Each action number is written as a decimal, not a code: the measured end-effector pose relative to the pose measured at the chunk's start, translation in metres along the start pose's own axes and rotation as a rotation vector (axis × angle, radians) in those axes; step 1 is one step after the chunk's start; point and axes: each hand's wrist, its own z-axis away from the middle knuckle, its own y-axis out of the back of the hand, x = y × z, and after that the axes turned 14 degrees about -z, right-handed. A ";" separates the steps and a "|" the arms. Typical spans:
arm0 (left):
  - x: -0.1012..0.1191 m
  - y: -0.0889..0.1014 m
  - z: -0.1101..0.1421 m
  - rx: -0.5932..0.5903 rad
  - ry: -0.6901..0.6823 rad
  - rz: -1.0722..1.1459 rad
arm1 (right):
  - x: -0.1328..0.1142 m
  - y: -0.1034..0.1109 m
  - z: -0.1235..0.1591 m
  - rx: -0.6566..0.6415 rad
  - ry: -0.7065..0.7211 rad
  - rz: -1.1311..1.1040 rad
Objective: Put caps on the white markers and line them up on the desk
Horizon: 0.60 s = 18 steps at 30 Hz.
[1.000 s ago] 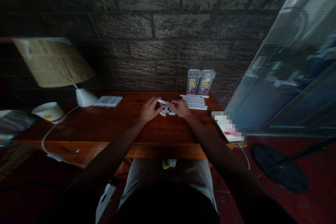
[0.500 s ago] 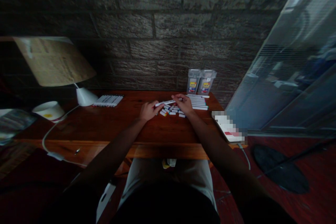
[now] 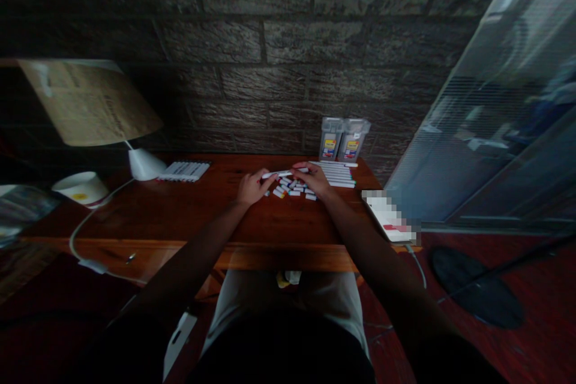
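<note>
A white marker pen lies nearly level between my two hands, a little above the table. My left hand pinches its left end. The fingers of my right hand close on its right end. Below the pen, several short white marker caps with coloured ends are scattered on the wood. Just right of my right hand lies a row of white markers, side by side. Another row of markers lies further left, by the lamp.
Two clear plastic cases stand against the brick wall. On the left are a table lamp with its cord and a white paper cup. A white pixelated device with a cable lies at the right edge of the wooden table.
The marker has levelled out and risen slightly, its left end shifting a little left with my left hand. My right hand stays on the other end. The view has shifted slightly.
</note>
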 end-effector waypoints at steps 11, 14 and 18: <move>0.000 -0.001 0.001 -0.090 -0.064 0.087 | 0.008 -0.002 0.001 -0.083 0.132 0.145; 0.000 -0.001 0.001 -0.078 -0.062 0.079 | 0.008 -0.003 0.005 -0.082 0.228 0.273; 0.002 -0.001 0.001 -0.074 -0.059 0.056 | 0.007 -0.003 0.005 -0.021 0.322 0.371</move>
